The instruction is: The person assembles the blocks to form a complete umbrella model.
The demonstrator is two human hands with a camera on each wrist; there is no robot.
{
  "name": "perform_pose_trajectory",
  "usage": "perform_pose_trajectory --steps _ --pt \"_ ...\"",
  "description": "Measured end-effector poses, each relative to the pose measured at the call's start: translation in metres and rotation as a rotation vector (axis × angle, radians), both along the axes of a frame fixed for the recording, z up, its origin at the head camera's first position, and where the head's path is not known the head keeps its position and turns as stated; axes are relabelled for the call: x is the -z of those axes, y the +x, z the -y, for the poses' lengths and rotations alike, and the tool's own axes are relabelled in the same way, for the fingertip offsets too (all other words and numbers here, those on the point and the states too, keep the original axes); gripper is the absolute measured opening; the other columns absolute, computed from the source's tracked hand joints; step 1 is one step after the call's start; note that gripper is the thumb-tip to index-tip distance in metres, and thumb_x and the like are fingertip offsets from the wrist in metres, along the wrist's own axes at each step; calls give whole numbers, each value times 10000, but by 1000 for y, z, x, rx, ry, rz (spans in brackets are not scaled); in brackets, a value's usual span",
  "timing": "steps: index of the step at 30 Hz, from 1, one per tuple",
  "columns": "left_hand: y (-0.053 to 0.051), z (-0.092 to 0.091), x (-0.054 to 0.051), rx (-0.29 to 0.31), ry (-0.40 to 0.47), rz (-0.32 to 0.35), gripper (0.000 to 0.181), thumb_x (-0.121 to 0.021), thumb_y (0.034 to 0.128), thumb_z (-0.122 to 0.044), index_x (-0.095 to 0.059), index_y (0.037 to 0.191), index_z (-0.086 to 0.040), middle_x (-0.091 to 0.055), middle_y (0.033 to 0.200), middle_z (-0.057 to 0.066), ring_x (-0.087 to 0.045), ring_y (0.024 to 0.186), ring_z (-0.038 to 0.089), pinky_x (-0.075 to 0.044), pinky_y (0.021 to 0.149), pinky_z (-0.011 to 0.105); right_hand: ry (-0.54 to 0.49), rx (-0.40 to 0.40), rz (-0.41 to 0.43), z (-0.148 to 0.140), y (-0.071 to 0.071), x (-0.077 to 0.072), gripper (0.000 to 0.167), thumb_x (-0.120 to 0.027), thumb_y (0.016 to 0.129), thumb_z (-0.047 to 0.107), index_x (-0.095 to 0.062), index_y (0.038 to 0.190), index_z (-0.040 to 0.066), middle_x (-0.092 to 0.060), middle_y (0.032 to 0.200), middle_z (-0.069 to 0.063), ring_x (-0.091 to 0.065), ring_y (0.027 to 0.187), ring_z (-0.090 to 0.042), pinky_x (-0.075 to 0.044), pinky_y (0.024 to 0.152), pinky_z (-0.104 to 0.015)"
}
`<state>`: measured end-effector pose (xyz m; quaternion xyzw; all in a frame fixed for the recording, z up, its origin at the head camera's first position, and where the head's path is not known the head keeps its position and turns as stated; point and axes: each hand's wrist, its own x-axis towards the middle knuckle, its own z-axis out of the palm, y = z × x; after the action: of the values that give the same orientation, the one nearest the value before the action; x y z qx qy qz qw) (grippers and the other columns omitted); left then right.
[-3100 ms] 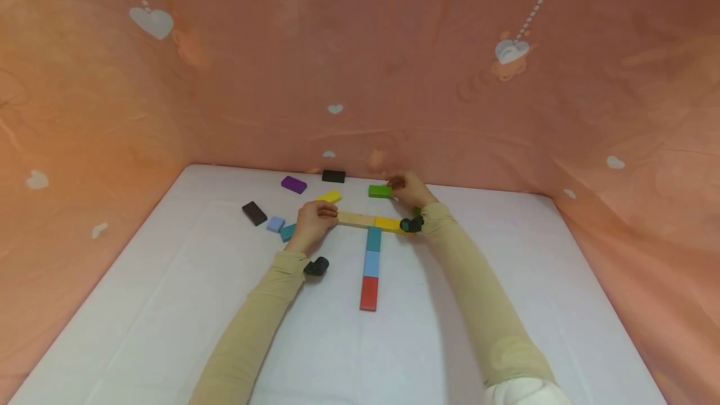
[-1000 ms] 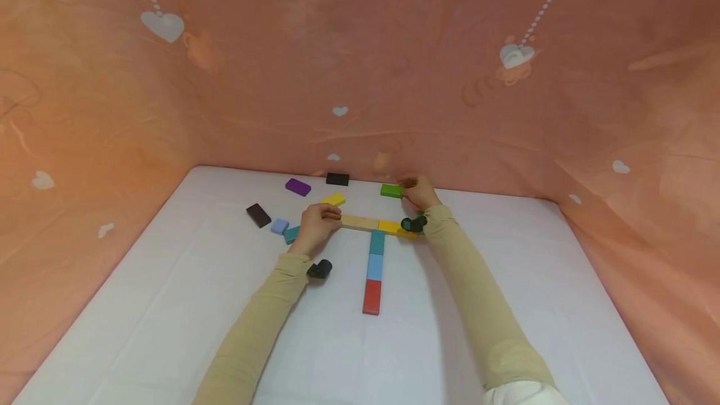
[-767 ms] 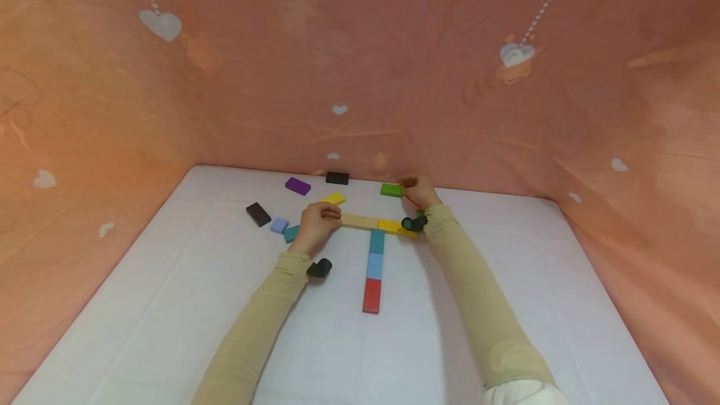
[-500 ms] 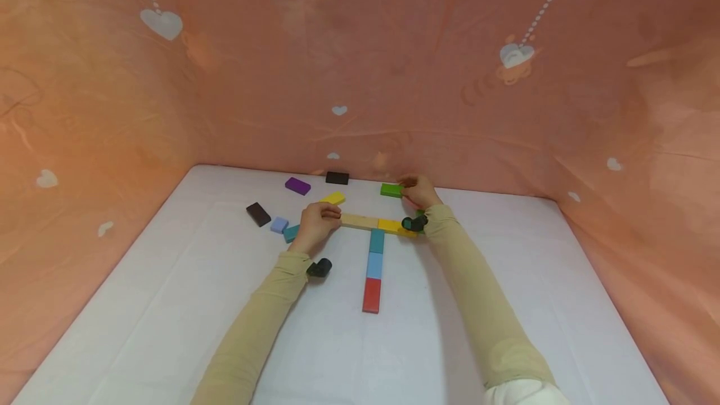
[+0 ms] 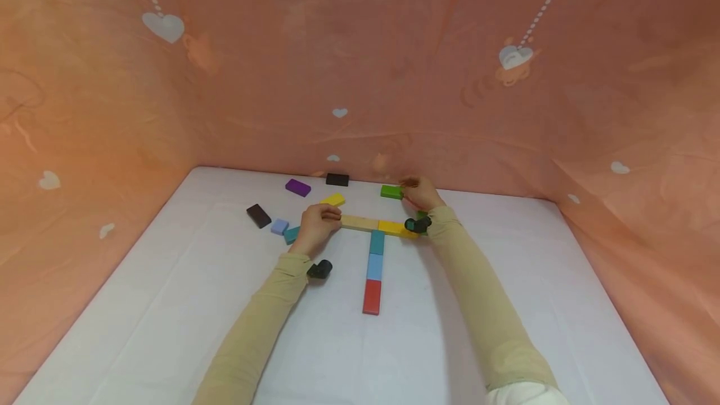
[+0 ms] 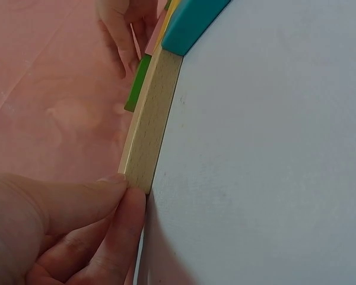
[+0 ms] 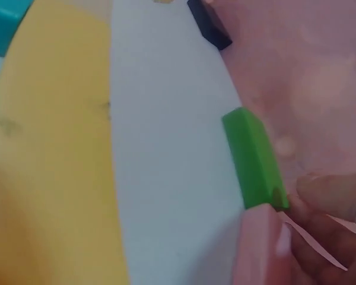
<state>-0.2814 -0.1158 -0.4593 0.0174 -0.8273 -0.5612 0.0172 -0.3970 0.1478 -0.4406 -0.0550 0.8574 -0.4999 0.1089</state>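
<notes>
In the head view my left hand (image 5: 317, 227) is at the left end of a bare wooden block (image 5: 360, 222); in the left wrist view thumb and finger pinch that end (image 6: 141, 172). Yellow blocks (image 5: 390, 227) continue the row rightward. Below it runs a column of teal (image 5: 377, 242), light blue (image 5: 374, 266) and red (image 5: 372, 297) blocks. My right hand (image 5: 423, 194) is beside a green block (image 5: 390, 192) at the back. In the right wrist view, a fingertip touches a pink block (image 7: 261, 243), which meets the green block's near end (image 7: 255, 160); the thumb stands apart from both.
Loose blocks lie at the back left: purple (image 5: 298, 187), black (image 5: 337, 179), dark brown (image 5: 259, 215), yellow (image 5: 333, 199), pale blue (image 5: 279, 226) and teal (image 5: 292, 234). Another green block (image 5: 422, 214) is partly hidden by the right wrist camera. Patterned cloth (image 5: 360, 67) surrounds the white table (image 5: 225, 305).
Compared with the earliest frame, the green block at the back and my right hand have shifted slightly right. My right wrist has edged a little further right since half a second ago. My left hand keeps its place.
</notes>
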Motion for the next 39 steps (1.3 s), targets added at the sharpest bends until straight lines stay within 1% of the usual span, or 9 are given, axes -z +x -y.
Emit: perform_pose_trajectory --steps 3,7,9,13,16,21,24,29,39 --pt "0 0 -1 -4 -7 4 205 -694 830 37 -670 1033 35 -684 971 149 -648 901 246 -533 814 338 -91 43 64 -4 5 -7 365 -560 960 93 -525 1319 30 -537 1267 -147 -507 1082 -276 -466 949 -358" --pt "-1 2 -2 -4 -18 -2 210 -697 825 39 -671 1033 40 -687 972 157 -652 906 255 -531 820 346 -88 4 -15 -11 10 -19 367 -534 970 88 -506 1314 -37 -521 1296 -212 -504 1141 -328 -441 979 -404" --pt "-3 3 -1 -3 -21 -1 213 -697 826 40 -670 1037 42 -687 973 155 -652 907 252 -530 822 342 -36 -22 -86 -15 13 -24 357 -518 976 84 -513 1298 -70 -521 1300 -245 -491 1180 -355 -414 1003 -428" --pt "-5 5 0 -1 -32 0 213 -693 832 36 -669 1043 40 -685 979 151 -651 910 247 -531 827 340 -64 -8 -67 -24 21 -29 391 -530 977 139 -505 1332 -24 -517 1319 -208 -477 1191 -346 -395 1014 -481" --pt "-6 6 1 -3 -31 -2 208 -693 833 33 -668 1040 39 -684 982 152 -650 912 247 -530 832 345 -102 -11 -64 -35 26 -20 408 -563 961 187 -519 1324 5 -537 1285 -166 -487 1147 -308 -428 983 -446" --pt "-5 7 3 -3 -21 7 209 -694 830 39 -667 1038 42 -681 988 159 -649 917 251 -529 834 345 -108 -15 -93 -44 43 -16 368 -574 944 95 -531 1265 -81 -557 1204 -240 -527 1070 -338 -481 913 -439" --pt "-4 6 3 -3 -19 12 211 -691 833 39 -665 1042 43 -678 996 163 -646 922 256 -529 837 346 -92 -5 -57 -47 55 -16 355 -561 947 65 -529 1270 -79 -550 1215 -252 -544 1060 -356 -489 906 -442" --pt "-4 5 1 -7 -24 19 205 -694 836 30 -666 1039 35 -679 998 159 -644 926 253 -525 841 347 -74 27 37 -54 69 -9 365 -588 952 151 -546 1282 0 -537 1243 -190 -532 1075 -332 -480 911 -411" --pt "-5 1 0 10 -35 45 204 -685 851 16 -662 1053 25 -675 1006 152 -638 932 250 -524 847 349 -37 44 15 -61 79 8 353 -641 914 134 -577 1241 15 -557 1209 -172 -535 1053 -299 -504 808 -310"
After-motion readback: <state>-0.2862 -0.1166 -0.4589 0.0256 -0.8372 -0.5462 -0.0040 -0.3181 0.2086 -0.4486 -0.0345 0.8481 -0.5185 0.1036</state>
